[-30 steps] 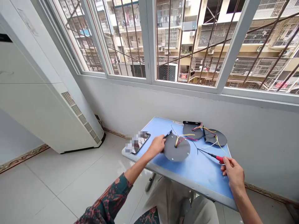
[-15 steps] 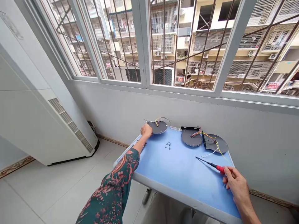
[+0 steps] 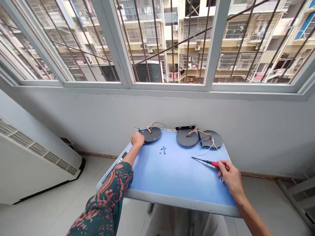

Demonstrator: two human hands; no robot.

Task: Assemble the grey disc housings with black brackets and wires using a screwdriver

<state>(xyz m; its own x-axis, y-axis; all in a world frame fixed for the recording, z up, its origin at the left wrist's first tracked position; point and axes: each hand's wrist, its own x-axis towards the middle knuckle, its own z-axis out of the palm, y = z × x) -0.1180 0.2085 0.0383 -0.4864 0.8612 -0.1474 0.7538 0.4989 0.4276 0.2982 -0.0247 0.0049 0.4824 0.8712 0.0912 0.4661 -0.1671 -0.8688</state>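
"Red-handled screwdriver, where?"
"In the right hand, fingers clamped on its handle, over the blue surface."
"And the left hand?"
"Against the grey disc at the far-left corner; can't tell whether its fingers grip."

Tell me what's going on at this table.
A person's left hand grips a dark wired disc by its left side, at the far left of the blue table. The right hand holds a red-handled screwdriver. Two similar discs lie at the far right; small dark pieces, perhaps screws, lie near the first disc.
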